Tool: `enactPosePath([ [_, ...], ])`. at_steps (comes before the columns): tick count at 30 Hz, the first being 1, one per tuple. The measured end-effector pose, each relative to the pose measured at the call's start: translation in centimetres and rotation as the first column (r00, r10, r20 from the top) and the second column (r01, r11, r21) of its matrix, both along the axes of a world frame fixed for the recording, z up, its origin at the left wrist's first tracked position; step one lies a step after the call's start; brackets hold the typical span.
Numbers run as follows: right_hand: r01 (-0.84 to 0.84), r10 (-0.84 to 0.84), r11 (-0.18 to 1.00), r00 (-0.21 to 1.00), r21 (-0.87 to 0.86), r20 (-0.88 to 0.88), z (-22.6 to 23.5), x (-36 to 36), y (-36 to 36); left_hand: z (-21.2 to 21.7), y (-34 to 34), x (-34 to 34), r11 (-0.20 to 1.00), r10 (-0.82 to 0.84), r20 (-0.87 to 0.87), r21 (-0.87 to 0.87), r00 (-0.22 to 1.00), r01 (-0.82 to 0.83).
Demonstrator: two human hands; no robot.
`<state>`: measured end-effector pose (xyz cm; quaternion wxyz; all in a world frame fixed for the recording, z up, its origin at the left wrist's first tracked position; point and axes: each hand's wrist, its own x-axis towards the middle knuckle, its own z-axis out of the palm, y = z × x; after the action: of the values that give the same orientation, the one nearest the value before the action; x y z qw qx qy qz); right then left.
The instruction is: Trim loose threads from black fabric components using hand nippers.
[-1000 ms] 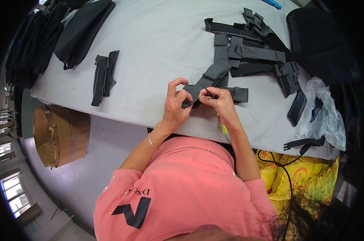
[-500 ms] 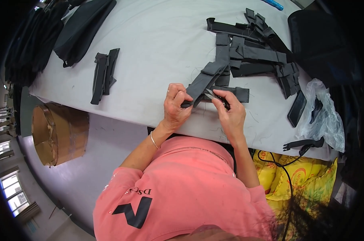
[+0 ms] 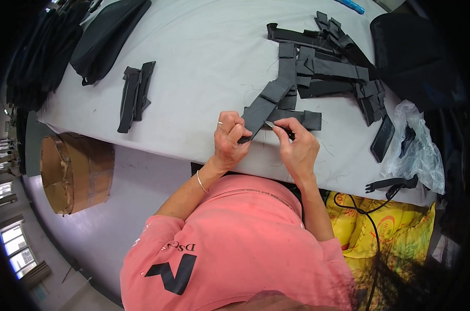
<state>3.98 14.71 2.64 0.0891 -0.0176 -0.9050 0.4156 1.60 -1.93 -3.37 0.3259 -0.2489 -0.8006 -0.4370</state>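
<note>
My left hand [image 3: 229, 141] is closed on the near end of a long dark grey fabric strap [image 3: 261, 110], just above the table's front edge. The strap runs away to the upper right, toward a loose heap of similar straps [image 3: 334, 68]. In my right hand [image 3: 300, 150] is a pair of small thread snips [image 3: 269, 124], its metal tips pointing left at the strap's edge. My fingers hide most of its dark handle. Under the held strap lies another strap piece [image 3: 311, 121]. Off to the left sits a small bunch of straps [image 3: 135, 97].
Loose threads litter the white tabletop [image 3: 198, 67]. At right lie a phone [image 3: 382, 139], a clear plastic bag [image 3: 419, 150] and a black buckle strap [image 3: 393, 184]. Black bags [image 3: 108, 39] are at far left. A cardboard box [image 3: 79, 173] stands on the floor; yellow sacks [image 3: 390, 228] sit below right.
The strap in my left hand has turned flatter, showing more of its broad face. My left hand has shifted slightly toward me and right, and the snips' tips stay beside the strap's edge.
</note>
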Motion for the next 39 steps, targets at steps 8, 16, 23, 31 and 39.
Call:
enactPosePath([
  [8, -0.074, 0.072, 0.996, 0.996, 0.041, 0.054, 0.1, -0.8, -2.1, -0.4, 0.3, 0.4, 0.998, -0.041, -0.079, -0.049, 0.996, 0.037],
  [16, -0.074, 0.066, 0.995, 0.992, -0.074, -0.106, 0.4, -1.5, -1.9, 1.7, -0.5, 0.8, 0.998, -0.051, -0.158, 0.021, 0.986, 0.055],
  [23, -0.044, 0.033, 0.907, 0.999, -0.419, -0.034, 1.5, -2.2, -0.2, 0.9, -0.4, 0.0, 0.599, -0.657, 0.657, 0.753, 0.370, -0.272],
  [31, -0.085, 0.135, 0.853, 0.989, -0.515, 0.061, -1.1, -0.7, 0.6, 2.9, -1.3, -0.7, 0.511, -0.811, 0.541, 0.840, 0.221, -0.183],
  [39, -0.129, 0.186, 0.823, 0.981, -0.553, 0.048, -0.3, -0.6, 0.4, 2.7, -1.6, -1.0, 0.263, -0.900, 0.375, 0.874, 0.221, -0.410],
])
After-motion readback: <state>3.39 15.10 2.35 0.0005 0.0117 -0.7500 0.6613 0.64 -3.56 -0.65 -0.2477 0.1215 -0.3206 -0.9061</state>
